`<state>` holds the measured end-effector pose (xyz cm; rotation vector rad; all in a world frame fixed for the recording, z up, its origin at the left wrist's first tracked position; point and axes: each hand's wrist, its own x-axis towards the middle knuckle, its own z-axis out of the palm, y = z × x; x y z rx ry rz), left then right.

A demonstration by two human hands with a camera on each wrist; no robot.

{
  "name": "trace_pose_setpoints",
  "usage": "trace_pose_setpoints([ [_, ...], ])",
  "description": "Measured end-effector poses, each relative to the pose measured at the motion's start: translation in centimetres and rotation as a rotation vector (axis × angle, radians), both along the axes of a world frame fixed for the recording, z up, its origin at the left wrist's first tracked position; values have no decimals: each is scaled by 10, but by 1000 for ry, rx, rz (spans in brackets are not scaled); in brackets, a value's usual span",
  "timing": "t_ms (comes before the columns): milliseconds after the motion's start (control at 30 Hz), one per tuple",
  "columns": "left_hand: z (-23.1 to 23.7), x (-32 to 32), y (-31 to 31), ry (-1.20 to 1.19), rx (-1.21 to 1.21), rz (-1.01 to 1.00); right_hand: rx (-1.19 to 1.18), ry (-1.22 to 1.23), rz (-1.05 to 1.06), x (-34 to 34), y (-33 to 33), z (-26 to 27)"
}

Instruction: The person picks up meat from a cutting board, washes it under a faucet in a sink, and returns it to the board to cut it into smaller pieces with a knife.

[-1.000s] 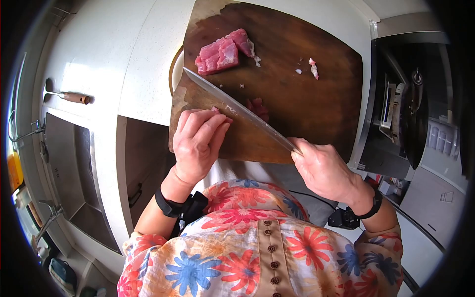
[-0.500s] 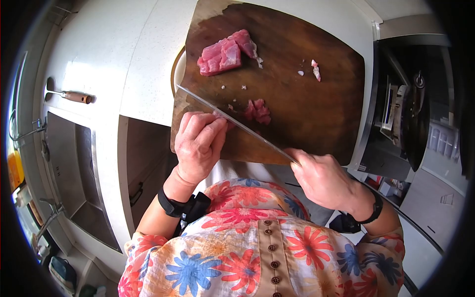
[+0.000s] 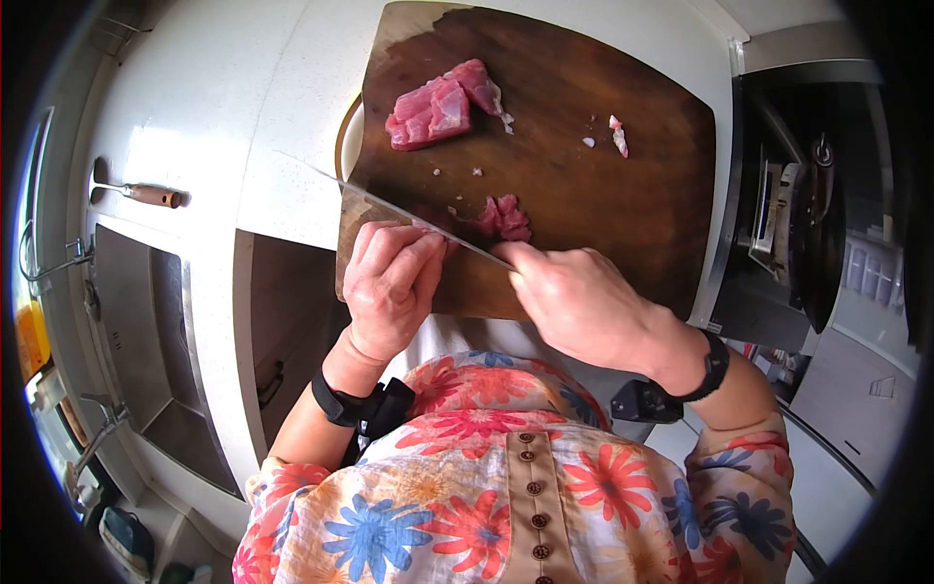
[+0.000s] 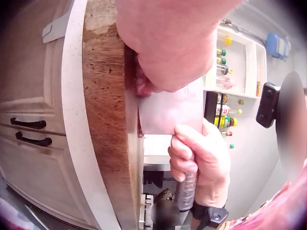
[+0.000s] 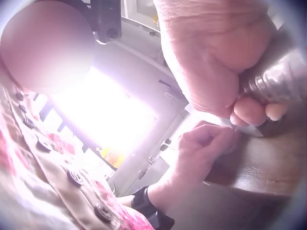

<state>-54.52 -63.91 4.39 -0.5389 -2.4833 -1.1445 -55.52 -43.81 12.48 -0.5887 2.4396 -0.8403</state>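
My right hand point(image 3: 589, 302) grips the metal handle point(image 4: 187, 191) of a cleaver, its wide blade point(image 4: 168, 112) standing on edge. In the head view the blade point(image 3: 389, 207) runs diagonally past the left fingertips, and its tip reaches beyond the board's left edge. With bent fingers, my left hand point(image 3: 389, 287) holds a small piece of raw meat point(image 4: 142, 86) against the wooden cutting board point(image 3: 613, 204); most of that piece is hidden by hand and blade. Just beyond the blade lie cut meat slices point(image 3: 508, 218). A larger block of raw meat point(image 3: 428, 115) rests farther back.
Fatty scraps point(image 3: 619, 136) lie on the board's right side. A turner with a wooden handle point(image 3: 154, 196) lies on the white counter point(image 3: 292, 127), near the sink point(image 3: 146, 331) at left. A round rim point(image 3: 347, 136) shows under the board. A stove point(image 3: 778, 214) stands at right.
My right hand has moved forward and left, sliding the blade past the left fingertips and over the board's left edge. The cut slices show more fully now. My left hand stays nearly in place.
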Motion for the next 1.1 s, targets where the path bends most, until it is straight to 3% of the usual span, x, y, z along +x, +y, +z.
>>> trace_pose_setpoints([
  [233,-2,1,1,7,34,18,32,-67,-90,22,34,21],
  [667,-2,1,-1,6,11,2,60,-63,-52,47,45,30],
  [833,-2,0,-1,5,13,-3,52,-99,-17,28,23,16],
  [967,0,2,-2,2,-12,-25,-65,16,-22,2,-5,-7],
  [1100,0,1,0,-3,16,1,-63,24,29,15,19,-6],
])
